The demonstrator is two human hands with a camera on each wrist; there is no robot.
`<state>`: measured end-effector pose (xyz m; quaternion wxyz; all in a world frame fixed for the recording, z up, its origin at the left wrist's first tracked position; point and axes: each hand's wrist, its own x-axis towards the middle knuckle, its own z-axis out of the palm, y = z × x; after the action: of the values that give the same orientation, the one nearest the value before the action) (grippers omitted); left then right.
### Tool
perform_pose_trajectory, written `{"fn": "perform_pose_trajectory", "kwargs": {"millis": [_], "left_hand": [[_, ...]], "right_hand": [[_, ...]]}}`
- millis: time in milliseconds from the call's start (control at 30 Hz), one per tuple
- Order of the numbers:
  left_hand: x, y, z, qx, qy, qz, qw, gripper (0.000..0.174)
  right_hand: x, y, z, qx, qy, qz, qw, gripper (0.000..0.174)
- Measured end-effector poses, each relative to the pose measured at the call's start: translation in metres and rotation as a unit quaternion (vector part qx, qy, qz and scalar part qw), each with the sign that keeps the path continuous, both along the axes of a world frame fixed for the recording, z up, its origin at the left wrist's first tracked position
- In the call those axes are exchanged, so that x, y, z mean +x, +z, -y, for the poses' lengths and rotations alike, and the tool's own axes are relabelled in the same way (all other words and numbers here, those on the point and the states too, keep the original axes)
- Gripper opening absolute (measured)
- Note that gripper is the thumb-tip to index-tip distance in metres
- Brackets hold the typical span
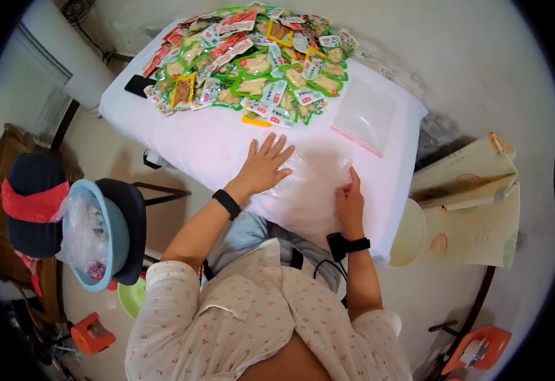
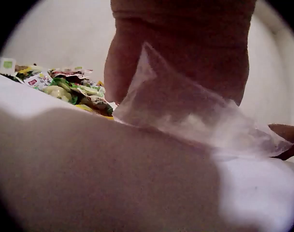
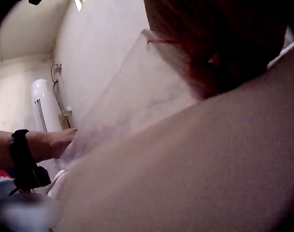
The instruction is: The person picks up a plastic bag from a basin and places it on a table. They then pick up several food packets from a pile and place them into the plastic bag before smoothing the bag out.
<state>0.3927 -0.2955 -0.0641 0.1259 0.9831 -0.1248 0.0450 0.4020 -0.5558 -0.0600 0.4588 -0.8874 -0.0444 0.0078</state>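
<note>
A clear plastic bag lies at the near edge of the cloth-covered table, also seen as a raised sheet in the left wrist view and the right wrist view. Spread flat, the left hand rests on the bag's left part. The right hand pinches the bag's right edge, its index finger pointing forward. A second clear bag with a reddish edge lies flat beyond the right hand. In the right wrist view, the right hand's fingers are dark at the bag's edge.
Many colourful sealed food packets are heaped at the table's far side, beside a black phone. On the left, a blue basin holding plastic stands on a chair. A folded patterned mat and a pale bucket are at right.
</note>
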Motion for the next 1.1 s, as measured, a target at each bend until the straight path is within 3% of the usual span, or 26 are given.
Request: {"fn": "perform_pose_trajectory", "kwargs": {"millis": [267,367,500,567,667,733,833,933,1100], "left_hand": [[0.007,0.015,0.022,0.033,0.005,-0.019,0.999,0.062],[0.014,0.01,0.047,0.007,-0.077,-0.013,0.997,0.064],[0.02,0.001,0.05,-0.007,-0.098,-0.063,0.993,0.065],[0.018,0.001,0.042,0.006,-0.052,-0.046,0.998,0.066],[0.018,-0.005,0.034,0.008,-0.052,-0.028,0.998,0.066],[0.016,-0.009,0.035,0.007,-0.054,-0.023,0.998,0.067],[0.017,-0.004,0.038,0.006,-0.074,-0.013,0.997,0.068],[0.016,-0.003,0.037,0.006,-0.082,-0.003,0.997,0.068],[0.017,-0.012,0.035,0.017,-0.008,-0.011,1.0,0.07]], "right_hand": [[0.001,0.005,-0.003,0.007,0.004,-0.015,1.0,0.054],[0.004,-0.002,-0.002,0.003,0.046,0.064,0.997,0.05],[0.012,-0.019,0.005,-0.075,0.074,0.099,0.989,0.043],[0.013,-0.017,0.005,-0.082,0.071,0.11,0.988,0.042],[0.016,0.002,0.0,-0.153,0.06,0.038,0.986,0.038],[0.03,0.0,-0.002,-0.067,0.079,0.099,0.99,0.037],[0.053,-0.019,0.004,0.019,0.107,0.065,0.992,0.038],[0.056,-0.029,0.005,0.08,0.069,0.112,0.988,0.041],[0.04,-0.017,0.001,0.052,0.036,0.113,0.992,0.046]]}}
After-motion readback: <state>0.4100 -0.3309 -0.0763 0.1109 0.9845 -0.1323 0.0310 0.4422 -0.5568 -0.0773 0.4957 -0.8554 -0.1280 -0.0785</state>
